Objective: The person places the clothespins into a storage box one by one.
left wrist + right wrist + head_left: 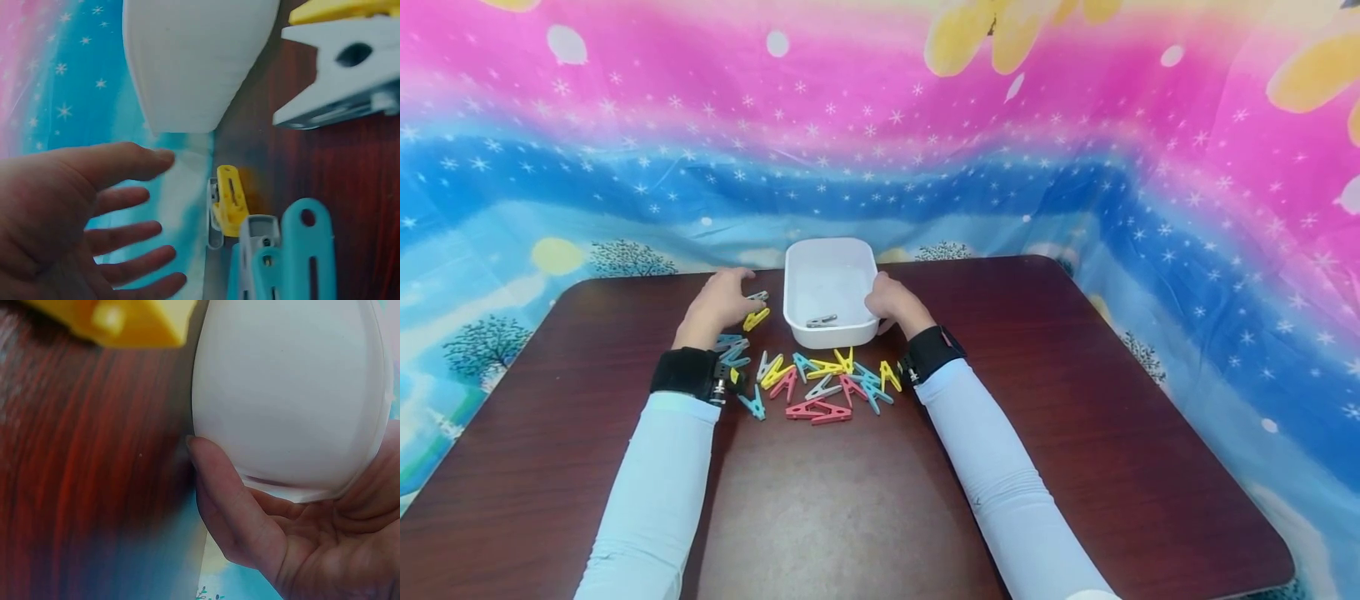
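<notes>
Two bare hands of yours are over the far part of the dark red-brown tabletop (842,517) in the head view. Your right hand (898,305) holds the right side of the white plastic tub (831,337), which sits at the far edge, before the printed backdrop cloth (850,142). One grey clothespin (822,321) lies inside it, near its front wall. Your left hand (712,303) is left of the tub, close to a yellow clothespin (756,319). Loose blue, grey, yellow and red clothespins (822,388) spread in front of the tub, between your wrists.

In the left wrist view, your grip is apart: thumb and fingers extended, with a visible gap to the yellow clothespin. A large blue clothespin (309,250) lies nearer the camera.

In the right wrist view, your grip is clamped on the tub, fingers bent around its side; part of a blurred yellow peg (137,322) shows at upper left.
</notes>
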`<state>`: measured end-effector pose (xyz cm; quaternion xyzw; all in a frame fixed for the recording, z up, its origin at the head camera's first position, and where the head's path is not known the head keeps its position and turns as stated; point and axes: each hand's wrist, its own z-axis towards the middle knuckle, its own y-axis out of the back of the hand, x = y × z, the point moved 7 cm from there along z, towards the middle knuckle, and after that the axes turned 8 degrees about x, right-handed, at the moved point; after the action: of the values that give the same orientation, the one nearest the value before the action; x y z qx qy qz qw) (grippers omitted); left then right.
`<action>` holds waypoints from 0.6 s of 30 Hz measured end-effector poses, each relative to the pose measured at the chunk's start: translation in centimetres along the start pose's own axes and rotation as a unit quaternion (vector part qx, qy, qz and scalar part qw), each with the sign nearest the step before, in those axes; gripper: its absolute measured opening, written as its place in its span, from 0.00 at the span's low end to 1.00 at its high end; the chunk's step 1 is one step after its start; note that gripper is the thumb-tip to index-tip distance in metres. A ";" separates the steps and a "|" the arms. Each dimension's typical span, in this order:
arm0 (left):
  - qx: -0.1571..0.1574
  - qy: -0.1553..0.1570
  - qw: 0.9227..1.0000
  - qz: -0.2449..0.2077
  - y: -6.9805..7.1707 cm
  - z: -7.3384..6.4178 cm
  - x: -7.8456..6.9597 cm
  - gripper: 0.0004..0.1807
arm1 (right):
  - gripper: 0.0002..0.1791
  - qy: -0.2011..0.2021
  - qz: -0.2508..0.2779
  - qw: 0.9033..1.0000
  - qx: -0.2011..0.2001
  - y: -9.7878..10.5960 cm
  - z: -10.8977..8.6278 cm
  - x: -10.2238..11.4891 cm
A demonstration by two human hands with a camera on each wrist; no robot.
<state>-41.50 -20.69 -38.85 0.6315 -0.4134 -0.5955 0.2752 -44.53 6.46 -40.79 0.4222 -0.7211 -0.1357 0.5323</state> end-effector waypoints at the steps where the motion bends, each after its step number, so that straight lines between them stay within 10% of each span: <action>1: 0.004 0.005 1.000 0.001 -0.2 0.0 0.0 0.38 | 0.31 -0.001 -0.003 1.000 0.000 0.0 0.0 0.0; 18: 0.057 0.048 0.997 0.026 -2.1 -0.5 -0.3 0.30 | 0.31 0.003 -0.004 1.000 0.002 0.0 -0.1 0.0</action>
<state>-40.60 -19.45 -40.45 0.6629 -0.4491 -0.5327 0.2741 -44.48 6.46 -40.71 0.4263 -0.7182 -0.1354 0.5330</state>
